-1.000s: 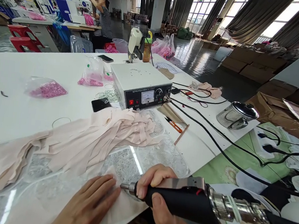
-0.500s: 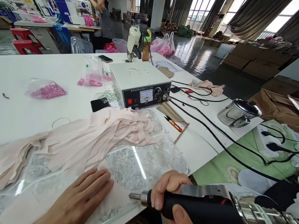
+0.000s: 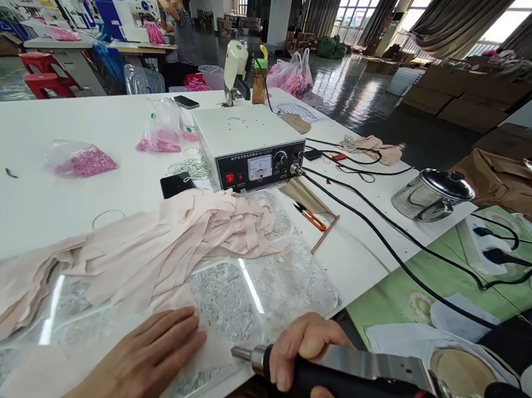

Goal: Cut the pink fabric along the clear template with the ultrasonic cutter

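My left hand (image 3: pixel 150 348) lies flat with its fingers stretched out, pressing a thin pale pink fabric piece (image 3: pixel 214 352) onto the clear-covered mat (image 3: pixel 286 277). My right hand (image 3: pixel 306 355) is wrapped round a black and metal handheld ultrasonic welder (image 3: pixel 360 392), held almost level. Its metal tip (image 3: pixel 241 353) points left at the fabric's right edge; whether it touches, I cannot tell. Beyond my left hand, a heap of pale pink fabric strips (image 3: pixel 185 241) spreads over the mat. Behind the heap stands the white control box (image 3: pixel 253 137) with a dial and knobs.
Orange-handled thread snips (image 3: pixel 311 218) lie right of the heap. A lidded metal mug (image 3: pixel 430 196) stands near the table's right edge. Black cables (image 3: pixel 376 236) run across the right side. Bags of pink pieces (image 3: pixel 84 161) lie at left. A person (image 3: pixel 183 32) sits at a sewing machine behind.
The welder's rear end has swung slightly down and to the right, with its tip almost in the same place. My left hand has shifted a little down and right on the fabric.
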The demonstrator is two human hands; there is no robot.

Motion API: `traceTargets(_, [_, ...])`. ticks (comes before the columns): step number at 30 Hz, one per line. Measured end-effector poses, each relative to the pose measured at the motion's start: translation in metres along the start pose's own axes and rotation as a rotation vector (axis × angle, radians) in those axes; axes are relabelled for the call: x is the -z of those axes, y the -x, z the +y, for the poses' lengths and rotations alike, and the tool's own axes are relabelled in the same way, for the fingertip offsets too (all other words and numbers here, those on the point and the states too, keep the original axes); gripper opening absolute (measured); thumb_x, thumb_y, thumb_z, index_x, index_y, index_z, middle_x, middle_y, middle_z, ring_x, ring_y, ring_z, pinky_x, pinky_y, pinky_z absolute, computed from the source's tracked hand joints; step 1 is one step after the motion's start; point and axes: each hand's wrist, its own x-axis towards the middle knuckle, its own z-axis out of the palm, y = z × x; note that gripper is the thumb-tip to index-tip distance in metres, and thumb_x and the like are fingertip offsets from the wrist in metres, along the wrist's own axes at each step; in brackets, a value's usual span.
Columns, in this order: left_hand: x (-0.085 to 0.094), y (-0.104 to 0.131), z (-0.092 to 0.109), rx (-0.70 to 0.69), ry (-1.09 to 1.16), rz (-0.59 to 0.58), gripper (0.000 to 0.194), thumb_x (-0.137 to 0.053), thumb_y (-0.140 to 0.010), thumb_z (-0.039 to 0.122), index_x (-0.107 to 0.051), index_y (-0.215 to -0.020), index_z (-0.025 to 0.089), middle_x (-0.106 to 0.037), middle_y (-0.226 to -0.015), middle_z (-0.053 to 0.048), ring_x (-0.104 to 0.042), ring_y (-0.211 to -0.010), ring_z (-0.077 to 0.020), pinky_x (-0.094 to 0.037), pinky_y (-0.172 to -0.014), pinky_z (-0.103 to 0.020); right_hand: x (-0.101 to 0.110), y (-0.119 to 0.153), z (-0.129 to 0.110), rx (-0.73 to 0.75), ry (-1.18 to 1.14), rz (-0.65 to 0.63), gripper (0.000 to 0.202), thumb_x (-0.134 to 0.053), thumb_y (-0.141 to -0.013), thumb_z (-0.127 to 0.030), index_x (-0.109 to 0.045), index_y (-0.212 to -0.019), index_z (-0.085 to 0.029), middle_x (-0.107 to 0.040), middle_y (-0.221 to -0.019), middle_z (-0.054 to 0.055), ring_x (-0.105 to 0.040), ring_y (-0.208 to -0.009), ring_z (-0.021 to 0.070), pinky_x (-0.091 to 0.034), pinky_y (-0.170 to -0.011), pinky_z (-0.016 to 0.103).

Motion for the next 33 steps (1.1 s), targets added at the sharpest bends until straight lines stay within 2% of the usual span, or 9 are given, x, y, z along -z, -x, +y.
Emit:
traceTargets(4, [-0.001, -0.001, 0.005, 0.033, -0.01, -0.009, 0.038, -0.038, -0.108, 0.014, -0.063, -0.135, 0.024, -0.066, -0.134, -0.006, -0.053, -0.135, -0.0239, -0.048, -0.111, -0.036, 0.004, 0.001, 0.003, -0.025, -0.035, 0.016, 0.018, -0.064, -0.091, -0.044, -0.062, -0.099, -0.028, -0.061, -0.082, 0.003, -0.057, -0.053, 0.0145, -0.048, -0.05, 0.032])
traceTargets(8, [-0.005, 0.003, 0.007, 0.03, -0.006, -0.001, 0.036, -0.041, -0.107, 0.014, -0.063, -0.133, 0.023, -0.065, -0.136, -0.008, -0.049, -0.14, -0.0251, -0.049, -0.11, -0.037, 0.008, 0.002, 0.008, -0.053, -0.164, -0.095, 0.015, -0.065, -0.091, -0.039, -0.066, -0.104, -0.032, -0.063, -0.088, 0.002, -0.059, -0.049, 0.0125, -0.05, -0.048, 0.031])
traceTargets(11, [-0.008, 0.006, 0.007, 0.03, 0.001, 0.014, 0.037, -0.04, -0.107, 0.013, -0.061, -0.136, 0.022, -0.063, -0.138, -0.009, -0.046, -0.142, -0.0254, -0.049, -0.11, -0.039, 0.002, 0.002, 0.005, -0.058, -0.108, 0.007, 0.017, -0.064, -0.091, -0.043, -0.064, -0.101, -0.03, -0.061, -0.087, 0.002, -0.058, -0.053, 0.0124, -0.049, -0.051, 0.031])
traceTargets(13, [-0.01, 0.007, 0.007, 0.033, 0.012, 0.023, 0.038, -0.04, -0.107, 0.013, -0.06, -0.138, 0.022, -0.063, -0.138, -0.009, -0.046, -0.142, -0.0262, -0.049, -0.11, -0.04, -0.004, -0.001, 0.004, -0.028, -0.042, 0.025, 0.017, -0.061, -0.092, -0.044, -0.06, -0.1, -0.028, -0.059, -0.086, 0.002, -0.058, -0.056, 0.0137, -0.048, -0.053, 0.032])
traceTargets(21, [-0.012, 0.006, 0.011, 0.037, 0.016, 0.08, 0.036, -0.04, -0.106, 0.011, -0.063, -0.133, 0.019, -0.064, -0.136, -0.011, -0.047, -0.141, -0.0273, -0.049, -0.11, -0.04, -0.016, -0.017, 0.026, 0.048, -0.029, -0.106, 0.016, -0.058, -0.094, -0.04, -0.056, -0.105, -0.029, -0.058, -0.09, 0.003, -0.059, -0.061, 0.0156, -0.053, -0.057, 0.035])
traceTargets(29, [-0.013, 0.007, 0.011, 0.024, 0.025, 0.09, 0.037, -0.04, -0.106, 0.01, -0.062, -0.134, 0.018, -0.062, -0.139, -0.012, -0.043, -0.144, -0.0272, -0.047, -0.112, -0.041, -0.017, -0.019, 0.032, 0.006, -0.002, -0.138, 0.02, -0.058, -0.093, -0.045, -0.052, -0.101, -0.027, -0.06, -0.092, 0.003, -0.061, -0.062, 0.0154, -0.057, -0.06, 0.037])
traceTargets(33, [-0.015, 0.009, 0.01, 0.029, 0.023, 0.063, 0.04, -0.039, -0.105, 0.009, -0.061, -0.136, 0.019, -0.061, -0.141, -0.011, -0.041, -0.145, -0.027, -0.046, -0.112, -0.041, -0.016, -0.019, 0.035, 0.018, 0.026, -0.155, 0.016, -0.06, -0.093, -0.04, -0.053, -0.098, -0.028, -0.062, -0.09, 0.003, -0.06, -0.063, 0.0154, -0.057, -0.061, 0.037])
